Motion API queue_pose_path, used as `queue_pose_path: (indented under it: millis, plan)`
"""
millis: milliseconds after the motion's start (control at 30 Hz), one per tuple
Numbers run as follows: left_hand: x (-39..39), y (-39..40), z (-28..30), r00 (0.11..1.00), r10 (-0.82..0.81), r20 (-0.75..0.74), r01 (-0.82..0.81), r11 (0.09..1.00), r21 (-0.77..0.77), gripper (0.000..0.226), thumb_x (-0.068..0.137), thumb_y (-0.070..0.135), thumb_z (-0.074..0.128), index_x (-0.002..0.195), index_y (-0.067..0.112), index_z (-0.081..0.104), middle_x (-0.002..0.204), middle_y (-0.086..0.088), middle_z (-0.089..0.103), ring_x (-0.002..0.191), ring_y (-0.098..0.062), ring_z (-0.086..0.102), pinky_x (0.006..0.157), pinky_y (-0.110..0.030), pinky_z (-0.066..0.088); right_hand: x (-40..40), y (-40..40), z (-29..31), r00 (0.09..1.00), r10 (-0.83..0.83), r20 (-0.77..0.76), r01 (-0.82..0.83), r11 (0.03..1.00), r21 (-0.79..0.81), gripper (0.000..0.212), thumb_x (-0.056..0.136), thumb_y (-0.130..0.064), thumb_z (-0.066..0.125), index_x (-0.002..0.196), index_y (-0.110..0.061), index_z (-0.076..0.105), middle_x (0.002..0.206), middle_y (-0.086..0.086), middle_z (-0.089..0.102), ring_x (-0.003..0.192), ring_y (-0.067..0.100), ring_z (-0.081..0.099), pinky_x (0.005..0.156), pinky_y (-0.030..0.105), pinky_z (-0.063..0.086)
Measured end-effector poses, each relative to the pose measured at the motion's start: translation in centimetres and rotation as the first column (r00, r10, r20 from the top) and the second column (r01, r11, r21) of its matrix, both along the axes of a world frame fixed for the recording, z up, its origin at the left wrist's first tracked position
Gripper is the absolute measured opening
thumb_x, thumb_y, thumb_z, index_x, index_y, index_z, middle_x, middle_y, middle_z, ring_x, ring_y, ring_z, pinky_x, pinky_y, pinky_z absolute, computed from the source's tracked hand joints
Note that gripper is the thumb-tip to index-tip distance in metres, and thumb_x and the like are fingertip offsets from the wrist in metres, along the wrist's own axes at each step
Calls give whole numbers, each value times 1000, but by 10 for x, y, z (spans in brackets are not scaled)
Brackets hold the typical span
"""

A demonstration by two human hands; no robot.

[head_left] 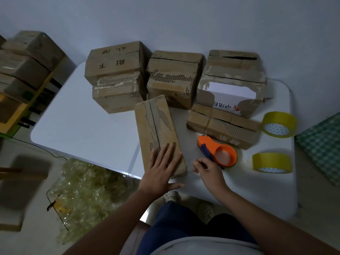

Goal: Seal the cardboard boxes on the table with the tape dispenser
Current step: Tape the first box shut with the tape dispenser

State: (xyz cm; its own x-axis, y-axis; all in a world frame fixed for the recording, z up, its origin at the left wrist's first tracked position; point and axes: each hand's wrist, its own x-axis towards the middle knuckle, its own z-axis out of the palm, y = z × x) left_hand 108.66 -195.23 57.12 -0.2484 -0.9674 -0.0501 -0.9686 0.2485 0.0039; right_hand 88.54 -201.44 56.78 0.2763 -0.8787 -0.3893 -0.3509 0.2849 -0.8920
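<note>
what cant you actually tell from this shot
- Head view: whether the right hand already grips the tape dispenser; its curled fingers cover the near end.
- Whether tape is loaded in the dispenser: too blurred.
- The near end of the long box: covered by the flat left hand.
- The floor objects at the left edge: motion blurred and cut off.

I have 1 view, from the camera on the person's head, looking forward and steeply down. It sits close above the near edge of the white bench (77,129); the wide lens bows the bench edges and takes in the wall (184,21) behind.
</note>
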Motion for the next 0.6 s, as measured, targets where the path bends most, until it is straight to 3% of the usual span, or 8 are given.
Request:
queue_pose_path:
  millis: [133, 267, 400, 500, 600]
  plan:
    - [14, 0, 11, 997, -18, -76, 21, 999, 43, 86, 93, 72, 40, 158, 23, 13, 166, -7, 3, 153, -29, -2, 122, -51, 5, 5, 1, -6, 999, 36, -19, -36, 998, -45, 17, 98, -20, 53, 82, -20, 60, 78, -2, 65, 80, 12, 62, 76, 33, 49]
    - [23, 3, 2, 998, -58, 25, 55, 994, 91, 85, 94, 67, 41, 159, 22, 10, 166, -3, 7, 153, -29, 1, 119, -55, 17, 9, 0, -7, 995, 81, -65, -89, 987, -136, 17, 99, -19, 51, 83, -24, 54, 80, -4, 62, 81, 10, 60, 71, 27, 46]
    - [19, 3, -1, 996, -58, 66, 53, 996, 75, 88, 92, 64, 47, 159, 21, 10, 166, -4, 9, 152, -32, 4, 119, -54, 18, 19, 1, -19, 984, 82, -155, -128, 940, -315, 14, 99, -16, 50, 85, -19, 51, 82, -5, 51, 77, 8, 48, 66, 20, 38]
    - [17, 4, -2, 997, -30, 70, 25, 997, 67, 93, 88, 64, 52, 159, 21, 9, 166, -5, 8, 152, -33, 6, 119, -53, 20, 31, 1, -33, 969, 34, -244, -131, 910, -394, 12, 98, -14, 51, 87, -13, 53, 87, -2, 48, 78, 10, 44, 68, 34, 42]
    - [16, 5, -3, 998, -15, 64, 11, 998, 60, 94, 88, 63, 54, 159, 21, 9, 166, -5, 8, 152, -34, 7, 120, -53, 19, 39, 1, -39, 967, 27, -255, -109, 943, -313, 8, 99, -16, 50, 95, -10, 53, 93, 6, 55, 82, 18, 53, 69, 41, 46]
